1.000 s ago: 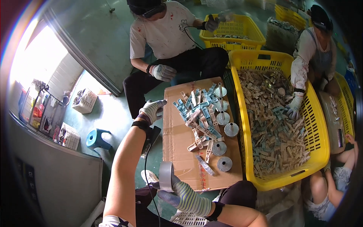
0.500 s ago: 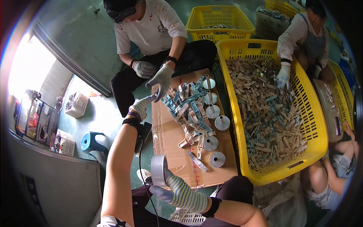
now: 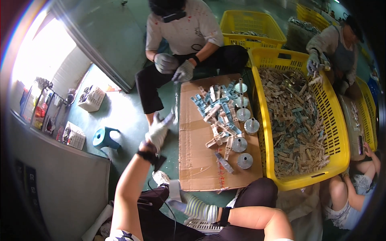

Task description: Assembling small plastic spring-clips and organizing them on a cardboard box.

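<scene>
My left hand, in a pale glove, is raised left of the cardboard sheet. Its fingers are stretched and apart, slightly blurred; I see nothing held in them. Low in front of me, my right hand, in a striped glove, grips a roll of grey tape, partly blurred. On the cardboard lies a pile of beige and blue plastic clips. Several round metal discs with posts line its right side. A narrow grey piece lies near the front.
A large yellow crate full of clips stands right of the cardboard. Across from me sits a person in a stained shirt, gloved hands close together. Another person works over the crate. A blue stool stands at left.
My left hand has come away from the co-worker's hand, which has drawn back toward their other hand. My right hand and the tape roll have moved lower. The view has shifted.
</scene>
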A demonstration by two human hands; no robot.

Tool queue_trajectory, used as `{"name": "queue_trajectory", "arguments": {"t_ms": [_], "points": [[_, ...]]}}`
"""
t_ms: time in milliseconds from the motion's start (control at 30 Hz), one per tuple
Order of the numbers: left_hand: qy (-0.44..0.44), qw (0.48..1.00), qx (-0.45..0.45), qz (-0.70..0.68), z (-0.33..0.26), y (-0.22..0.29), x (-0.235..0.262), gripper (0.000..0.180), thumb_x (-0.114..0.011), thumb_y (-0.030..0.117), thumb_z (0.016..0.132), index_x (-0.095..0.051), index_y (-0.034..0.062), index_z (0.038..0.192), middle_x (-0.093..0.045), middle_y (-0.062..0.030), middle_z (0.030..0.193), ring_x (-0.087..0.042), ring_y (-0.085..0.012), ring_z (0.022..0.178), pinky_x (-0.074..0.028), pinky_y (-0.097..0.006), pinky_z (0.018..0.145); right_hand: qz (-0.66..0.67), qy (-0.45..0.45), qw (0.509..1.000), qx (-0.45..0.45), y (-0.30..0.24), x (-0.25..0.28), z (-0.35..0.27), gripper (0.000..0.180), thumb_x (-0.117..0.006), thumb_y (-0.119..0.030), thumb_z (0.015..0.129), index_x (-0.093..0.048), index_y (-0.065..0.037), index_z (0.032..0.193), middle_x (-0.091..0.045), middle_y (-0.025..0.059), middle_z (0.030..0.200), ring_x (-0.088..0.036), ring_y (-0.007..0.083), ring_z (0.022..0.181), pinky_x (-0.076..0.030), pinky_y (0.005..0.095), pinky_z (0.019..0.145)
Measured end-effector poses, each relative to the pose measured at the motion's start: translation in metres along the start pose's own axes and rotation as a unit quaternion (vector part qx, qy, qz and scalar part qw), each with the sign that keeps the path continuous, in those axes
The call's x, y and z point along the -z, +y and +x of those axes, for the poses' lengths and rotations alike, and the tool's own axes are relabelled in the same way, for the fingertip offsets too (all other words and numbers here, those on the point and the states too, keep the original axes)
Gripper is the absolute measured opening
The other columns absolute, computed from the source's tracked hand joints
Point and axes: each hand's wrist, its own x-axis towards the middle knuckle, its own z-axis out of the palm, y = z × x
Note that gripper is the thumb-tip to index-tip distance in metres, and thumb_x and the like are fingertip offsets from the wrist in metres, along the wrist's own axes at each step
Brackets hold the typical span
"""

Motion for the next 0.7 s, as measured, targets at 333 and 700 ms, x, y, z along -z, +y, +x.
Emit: {"name": "queue_trajectory", "arguments": {"t_ms": [333,700], "points": [[-0.141,0.938,0.165,-0.272,-0.246,-0.153,0.012,0.089,-0.073,0.020,0.083,-0.015,0.0154,0.151,-0.040,-0.0172,0.141,-0.041,-0.0253,0.127,-0.037,-0.035,0.102,-0.043,0.083,0.993,-0.072,0.044,-0.012,-0.020,0.026,-0.062,-0.013,0.092,-0.057,-0.002,0.115,-0.061,0.0017,0.103,-0.055,0.0108,0.090,-0.047,0.0275,0.082],[-0.329,0.939,0.016,-0.103,-0.277,-0.135,0.031,0.078,-0.049,-0.016,0.075,-0.037,0.0176,0.145,-0.053,-0.0100,0.130,-0.047,-0.0206,0.123,-0.040,-0.031,0.100,-0.003,0.114,0.990,-0.078,0.091,-0.041,-0.057,0.032,-0.064,-0.025,0.092,-0.059,-0.003,0.116,-0.064,0.0026,0.102,-0.057,0.0125,0.090,-0.046,0.0297,0.081]]}}
